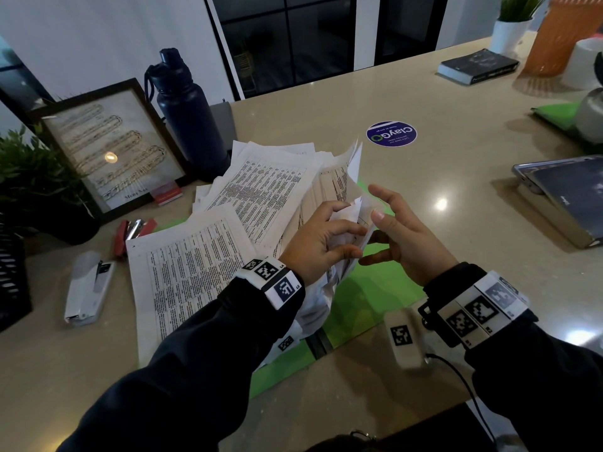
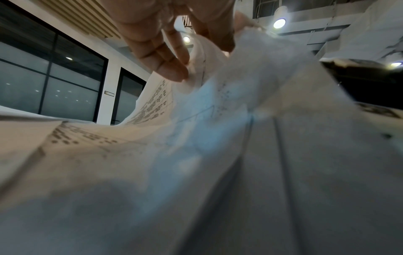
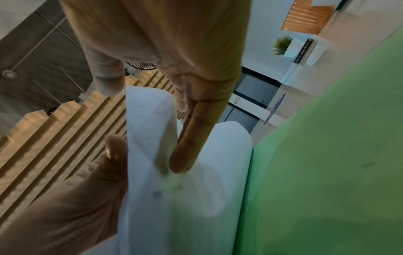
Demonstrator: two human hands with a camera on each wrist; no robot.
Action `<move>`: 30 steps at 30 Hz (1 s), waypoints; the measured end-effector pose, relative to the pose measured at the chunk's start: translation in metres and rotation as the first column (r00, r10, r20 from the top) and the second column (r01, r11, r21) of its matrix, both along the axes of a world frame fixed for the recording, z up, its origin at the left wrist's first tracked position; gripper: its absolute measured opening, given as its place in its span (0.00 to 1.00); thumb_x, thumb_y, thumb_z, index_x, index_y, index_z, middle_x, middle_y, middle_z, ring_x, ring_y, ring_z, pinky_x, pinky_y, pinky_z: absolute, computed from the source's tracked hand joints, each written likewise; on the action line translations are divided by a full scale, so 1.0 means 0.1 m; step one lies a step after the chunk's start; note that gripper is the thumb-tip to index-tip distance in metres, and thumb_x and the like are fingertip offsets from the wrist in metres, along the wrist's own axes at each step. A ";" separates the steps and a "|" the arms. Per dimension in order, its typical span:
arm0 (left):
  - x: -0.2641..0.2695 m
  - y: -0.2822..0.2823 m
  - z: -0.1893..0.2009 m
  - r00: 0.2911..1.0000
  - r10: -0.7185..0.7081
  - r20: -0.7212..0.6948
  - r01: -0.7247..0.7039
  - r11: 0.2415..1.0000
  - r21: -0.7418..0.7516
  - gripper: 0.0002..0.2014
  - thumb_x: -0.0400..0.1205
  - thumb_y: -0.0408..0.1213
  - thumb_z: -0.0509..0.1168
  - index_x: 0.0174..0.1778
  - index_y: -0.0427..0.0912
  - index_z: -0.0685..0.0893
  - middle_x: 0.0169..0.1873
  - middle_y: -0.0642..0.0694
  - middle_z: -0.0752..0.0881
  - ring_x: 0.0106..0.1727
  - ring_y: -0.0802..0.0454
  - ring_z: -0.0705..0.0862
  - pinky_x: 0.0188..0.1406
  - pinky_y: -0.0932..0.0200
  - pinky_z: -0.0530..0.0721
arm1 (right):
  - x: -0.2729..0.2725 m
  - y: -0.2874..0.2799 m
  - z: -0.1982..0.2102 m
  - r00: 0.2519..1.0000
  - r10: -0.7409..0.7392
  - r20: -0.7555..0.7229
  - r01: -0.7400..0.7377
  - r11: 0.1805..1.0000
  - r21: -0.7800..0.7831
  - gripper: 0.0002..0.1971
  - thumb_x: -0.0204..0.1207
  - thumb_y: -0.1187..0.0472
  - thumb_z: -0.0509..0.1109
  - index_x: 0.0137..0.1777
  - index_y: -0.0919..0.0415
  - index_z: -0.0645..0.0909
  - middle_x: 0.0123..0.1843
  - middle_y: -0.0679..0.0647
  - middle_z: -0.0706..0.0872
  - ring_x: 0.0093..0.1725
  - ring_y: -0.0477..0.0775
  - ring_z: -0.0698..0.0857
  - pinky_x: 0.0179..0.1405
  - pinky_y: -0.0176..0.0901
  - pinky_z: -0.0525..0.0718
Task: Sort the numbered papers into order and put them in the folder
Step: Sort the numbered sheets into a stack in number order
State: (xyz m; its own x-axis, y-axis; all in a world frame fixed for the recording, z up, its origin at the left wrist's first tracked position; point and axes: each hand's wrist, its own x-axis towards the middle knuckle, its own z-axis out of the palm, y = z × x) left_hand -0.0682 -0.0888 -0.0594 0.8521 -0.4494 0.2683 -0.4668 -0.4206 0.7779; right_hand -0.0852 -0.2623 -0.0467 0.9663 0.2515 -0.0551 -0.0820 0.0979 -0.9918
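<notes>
A loose pile of printed papers [image 1: 261, 190] lies across an open green folder [image 1: 368, 295] in the middle of the table. One sheet [image 1: 192, 275] has slid out toward the front left. My left hand [image 1: 326, 236] curls over the pile's right edge and holds several sheets lifted and bent; its fingertips [image 2: 174, 72] touch the curled paper [image 2: 218, 120]. My right hand [image 1: 388, 230] faces it and pinches the corner of the lifted sheets [image 3: 185, 198] between thumb and a finger [image 3: 191, 143]. The green folder [image 3: 327, 155] shows beside it.
A dark water bottle [image 1: 189, 115], a framed picture [image 1: 111, 148] and a plant [image 1: 26, 171] stand at the back left. A red stapler [image 1: 130, 233] and a white device [image 1: 88, 288] lie left of the papers. A laptop [image 1: 567, 197] sits right, a round sticker [image 1: 391, 134] behind.
</notes>
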 end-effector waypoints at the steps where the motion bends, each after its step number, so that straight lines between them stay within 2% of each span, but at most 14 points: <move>1: -0.01 0.00 0.01 1.000 0.005 -0.007 -0.005 1.000 -0.004 0.12 0.73 0.35 0.73 0.53 0.43 0.87 0.62 0.52 0.69 0.67 0.59 0.69 0.60 0.87 0.63 | 0.00 0.00 0.01 1.000 -0.001 -0.002 0.001 1.000 -0.002 0.27 0.72 0.48 0.63 0.73 0.41 0.64 0.57 0.57 0.86 0.49 0.57 0.89 0.35 0.49 0.87; 3: -0.03 0.00 0.03 1.000 0.012 -0.015 -0.012 1.000 -0.005 0.10 0.73 0.34 0.74 0.48 0.48 0.85 0.62 0.52 0.68 0.67 0.60 0.68 0.59 0.87 0.62 | 0.00 0.01 0.01 1.000 0.000 -0.002 0.000 1.000 -0.005 0.27 0.72 0.48 0.63 0.72 0.41 0.65 0.55 0.57 0.86 0.48 0.56 0.88 0.35 0.49 0.87; 5: -0.03 0.01 0.06 1.000 0.019 -0.009 -0.019 1.000 -0.009 0.10 0.72 0.33 0.74 0.44 0.49 0.84 0.61 0.51 0.68 0.65 0.67 0.67 0.57 0.89 0.59 | 0.00 0.02 0.02 1.000 0.003 -0.005 -0.003 1.000 -0.012 0.28 0.71 0.48 0.64 0.72 0.40 0.65 0.56 0.60 0.86 0.51 0.58 0.87 0.36 0.50 0.87; 7: -0.03 0.02 0.09 1.000 0.019 -0.007 -0.019 1.000 -0.023 0.11 0.71 0.31 0.75 0.42 0.49 0.83 0.61 0.50 0.68 0.62 0.75 0.65 0.55 0.91 0.58 | 0.01 0.03 0.02 1.000 0.004 -0.011 -0.004 1.000 -0.018 0.29 0.71 0.49 0.65 0.73 0.40 0.64 0.57 0.64 0.85 0.52 0.59 0.86 0.37 0.51 0.87; 9: -0.02 0.03 0.10 0.999 0.004 -0.031 -0.006 0.998 -0.055 0.11 0.70 0.29 0.75 0.41 0.48 0.83 0.61 0.49 0.68 0.62 0.77 0.63 0.56 0.91 0.59 | 0.01 0.03 0.03 1.000 0.005 -0.017 -0.006 1.000 -0.025 0.29 0.70 0.49 0.66 0.72 0.40 0.64 0.59 0.66 0.84 0.53 0.61 0.86 0.38 0.52 0.88; 13: 0.00 0.04 0.09 0.999 -0.007 -0.041 0.004 0.998 -0.065 0.09 0.71 0.29 0.74 0.42 0.46 0.84 0.62 0.47 0.67 0.63 0.75 0.63 0.55 0.91 0.60 | 0.01 0.02 0.04 1.000 0.019 -0.006 -0.019 0.999 -0.039 0.30 0.71 0.57 0.74 0.68 0.35 0.65 0.61 0.70 0.81 0.54 0.63 0.86 0.41 0.55 0.89; 16: 0.02 0.04 0.08 0.999 -0.030 -0.035 0.027 0.998 -0.064 0.08 0.72 0.36 0.70 0.46 0.48 0.84 0.62 0.47 0.67 0.66 0.67 0.66 0.56 0.89 0.61 | 0.01 0.01 0.03 1.000 0.019 0.012 -0.018 0.998 -0.059 0.32 0.75 0.67 0.71 0.70 0.36 0.64 0.62 0.70 0.81 0.54 0.62 0.86 0.42 0.54 0.90; 18: 0.03 0.04 0.06 0.999 -0.028 -0.035 0.027 0.999 -0.040 0.08 0.73 0.35 0.70 0.48 0.43 0.86 0.62 0.46 0.67 0.67 0.59 0.67 0.57 0.89 0.62 | 0.01 0.02 0.04 1.000 0.013 0.012 -0.012 0.998 -0.065 0.32 0.74 0.65 0.70 0.70 0.36 0.63 0.61 0.68 0.82 0.53 0.59 0.87 0.39 0.50 0.89; 21: 0.04 0.03 0.03 0.999 -0.005 -0.049 0.005 1.000 -0.008 0.05 0.76 0.30 0.70 0.45 0.34 0.87 0.63 0.46 0.66 0.66 0.61 0.67 0.57 0.89 0.61 | 0.00 0.01 0.04 1.000 0.008 -0.002 -0.008 0.997 -0.080 0.34 0.70 0.58 0.75 0.70 0.36 0.63 0.58 0.63 0.84 0.47 0.51 0.89 0.36 0.45 0.87; 24: 0.03 0.01 0.01 0.999 0.002 -0.036 0.000 0.998 0.060 0.03 0.77 0.31 0.70 0.40 0.34 0.84 0.62 0.48 0.66 0.65 0.59 0.69 0.58 0.85 0.63 | -0.02 0.00 0.04 0.999 -0.026 -0.024 0.024 0.995 -0.100 0.29 0.71 0.52 0.70 0.71 0.37 0.64 0.54 0.59 0.86 0.46 0.52 0.88 0.35 0.46 0.86; 26: 0.03 0.00 -0.02 1.000 0.005 -0.004 -0.004 0.995 0.104 0.05 0.75 0.35 0.69 0.38 0.36 0.83 0.60 0.49 0.69 0.61 0.58 0.73 0.55 0.79 0.69 | 0.01 -0.01 0.03 0.993 -0.102 -0.056 0.095 0.988 -0.120 0.25 0.78 0.53 0.67 0.73 0.42 0.64 0.54 0.59 0.86 0.45 0.56 0.87 0.35 0.48 0.87; 28: 0.03 0.00 -0.01 0.998 0.052 0.025 -0.054 0.995 0.089 0.04 0.72 0.37 0.65 0.33 0.40 0.79 0.53 0.53 0.72 0.52 0.64 0.76 0.44 0.78 0.74 | 0.06 -0.07 0.02 0.974 -0.207 -0.088 0.186 0.963 -0.195 0.25 0.79 0.60 0.66 0.74 0.45 0.64 0.53 0.61 0.85 0.44 0.58 0.86 0.34 0.50 0.87; 30: 0.03 0.02 0.00 0.990 0.121 0.077 -0.124 0.992 0.037 0.06 0.69 0.39 0.62 0.30 0.40 0.77 0.42 0.57 0.74 0.40 0.71 0.75 0.35 0.78 0.71 | 0.12 -0.19 0.00 0.960 -0.248 -0.128 0.203 0.935 -0.290 0.26 0.78 0.66 0.64 0.73 0.46 0.66 0.51 0.60 0.82 0.43 0.59 0.85 0.32 0.48 0.87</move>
